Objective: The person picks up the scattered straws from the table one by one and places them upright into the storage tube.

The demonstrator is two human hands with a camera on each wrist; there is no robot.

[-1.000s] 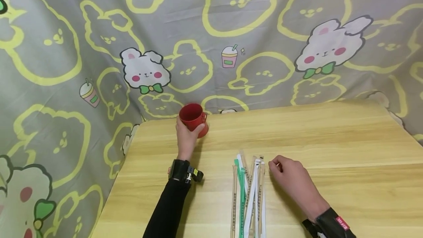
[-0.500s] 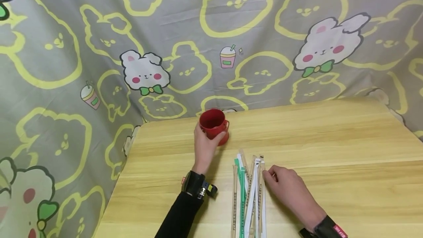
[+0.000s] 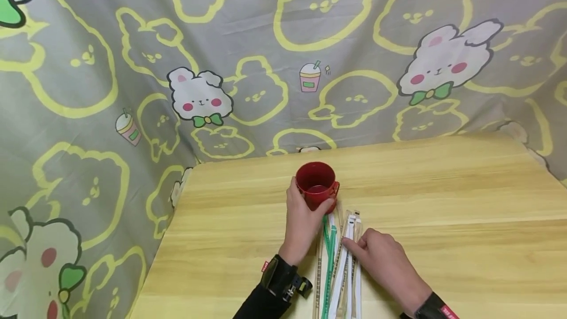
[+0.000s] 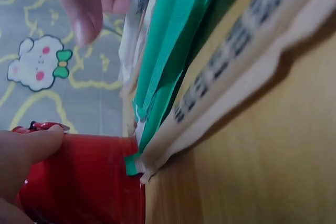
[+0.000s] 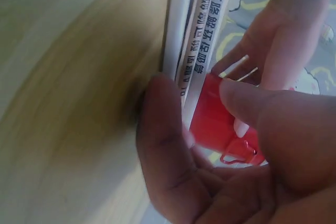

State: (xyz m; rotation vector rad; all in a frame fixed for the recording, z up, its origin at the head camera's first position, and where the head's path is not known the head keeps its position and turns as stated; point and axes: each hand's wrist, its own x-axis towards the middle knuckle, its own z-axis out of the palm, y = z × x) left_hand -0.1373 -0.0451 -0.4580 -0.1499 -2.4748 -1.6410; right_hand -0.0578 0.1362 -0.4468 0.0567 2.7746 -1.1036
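My left hand (image 3: pixel 303 223) grips a small red bucket (image 3: pixel 315 174) with little loop handles, thumb on the near side and fingers round its left. The bucket stands at the far ends of a bundle of paper-wrapped drinking straws (image 3: pixel 347 265). In the left wrist view its red wall (image 4: pixel 94 177) meets the tips of a green wrapper (image 4: pixel 168 61) and a brown one. My right hand (image 3: pixel 390 267) is at the bundle's right side, fingers loosely bent. From the right wrist, the thumb and forefinger stand apart on either side of white wrapped straws (image 5: pixel 184 30).
The straws lie lengthwise on a light wood-grain table (image 3: pixel 443 201), running toward the near edge. A grey curtain (image 3: pixel 266 28) with yellow outlines and white rabbits hangs behind the table and along its left side.
The left hand has brought the red bucket from the far left of the table rightward and nearer, up to the straws. My right hand has shifted left, onto the bundle's right side.
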